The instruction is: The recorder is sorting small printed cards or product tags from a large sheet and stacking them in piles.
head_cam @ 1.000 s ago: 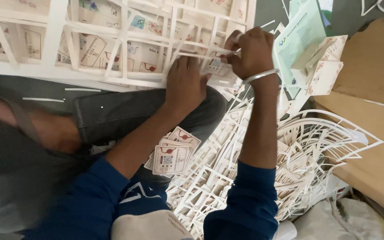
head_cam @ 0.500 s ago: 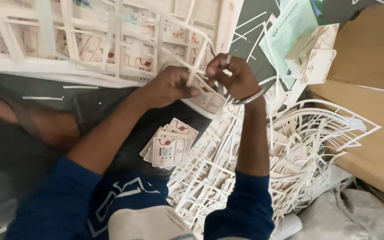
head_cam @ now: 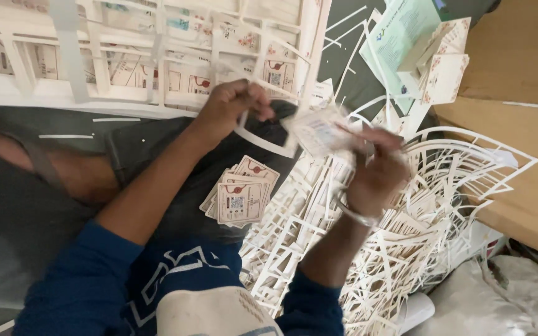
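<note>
Though the motion blurs both hands, the scene reads as follows.

Left hand: the left hand [head_cam: 235, 109] is curled shut, pinching a thin white strip of card frame [head_cam: 263, 142] at the lower edge of the die-cut sheet [head_cam: 132, 62].

Right hand: the right hand [head_cam: 378, 165], with a metal bangle [head_cam: 356, 214] at the wrist, is closed on a small printed card [head_cam: 322, 132] held just clear of the sheet; the blur hides the exact finger grip.

Card in hand: it sits between the two hands, above the lap, near the sheet's lower right corner.

Done, as I judge it: a small stack of punched cards [head_cam: 241, 194] lies on the lap, and a large heap of empty white frames [head_cam: 406, 249] spreads to the right, so many cards seem to be out already.

Left, as I judge it: the sheet across the knees holds printed cards in many of its cells, so much of it remains to be punched out.

Around: brown cardboard [head_cam: 518, 99] lies at the right, with a pale green leaflet [head_cam: 400, 37] and a few folded cards [head_cam: 446, 68] above the heap.
</note>
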